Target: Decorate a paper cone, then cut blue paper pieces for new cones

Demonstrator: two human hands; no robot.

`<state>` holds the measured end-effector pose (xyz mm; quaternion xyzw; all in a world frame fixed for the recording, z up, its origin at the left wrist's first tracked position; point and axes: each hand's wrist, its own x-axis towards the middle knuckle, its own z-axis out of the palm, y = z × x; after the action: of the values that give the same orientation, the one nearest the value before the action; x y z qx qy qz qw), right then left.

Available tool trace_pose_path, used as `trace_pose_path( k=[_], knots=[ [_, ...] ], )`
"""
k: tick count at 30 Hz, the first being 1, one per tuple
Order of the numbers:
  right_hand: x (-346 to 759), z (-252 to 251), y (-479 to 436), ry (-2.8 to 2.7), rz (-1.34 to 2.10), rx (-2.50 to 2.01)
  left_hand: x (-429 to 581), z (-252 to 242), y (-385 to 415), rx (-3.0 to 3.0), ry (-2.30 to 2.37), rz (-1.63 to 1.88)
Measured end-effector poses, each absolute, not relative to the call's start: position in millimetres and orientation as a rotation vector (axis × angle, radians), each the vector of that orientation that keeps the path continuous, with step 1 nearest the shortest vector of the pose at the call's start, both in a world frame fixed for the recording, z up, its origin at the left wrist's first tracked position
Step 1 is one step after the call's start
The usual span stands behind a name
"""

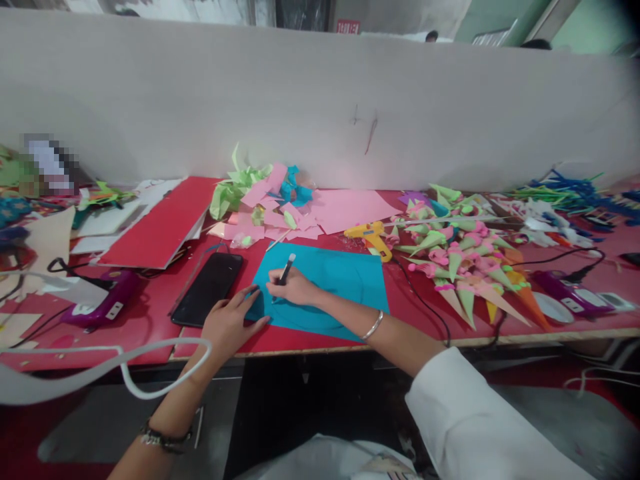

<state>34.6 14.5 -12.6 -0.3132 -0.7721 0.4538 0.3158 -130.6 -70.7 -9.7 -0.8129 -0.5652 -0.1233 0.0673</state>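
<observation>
A sheet of blue paper (370, 303) lies on the red table in front of me, with a faint large curved line on it. My right hand (296, 288) is closed round a dark pen (287, 268) with a pale top end, and its lower end points down at the left part of the sheet. On the sheet's left edge rest the spread fingertips of my left hand (229, 327), which holds nothing. Just beyond that hand is a black phone (209, 287), lying flat.
Pink and green paper scraps (260, 200) lie behind the sheet. A yellow glue gun (370, 237) touches its far right area, its cord trailing right. Several paper cones (465, 267) are heaped at right. Purple power strips (107, 300) sit on both sides. A white cable loop (165, 393) hangs near my left forearm.
</observation>
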Motion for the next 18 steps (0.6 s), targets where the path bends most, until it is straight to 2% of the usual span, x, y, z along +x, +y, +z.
trace_pose_path(
  k=[18],
  knots=[
    [19.6, -15.2, 49.9, -1.935, 1.039, -0.944, -132.1, -11.2, -68.1, -2.45, -1.671, -0.385]
  ],
)
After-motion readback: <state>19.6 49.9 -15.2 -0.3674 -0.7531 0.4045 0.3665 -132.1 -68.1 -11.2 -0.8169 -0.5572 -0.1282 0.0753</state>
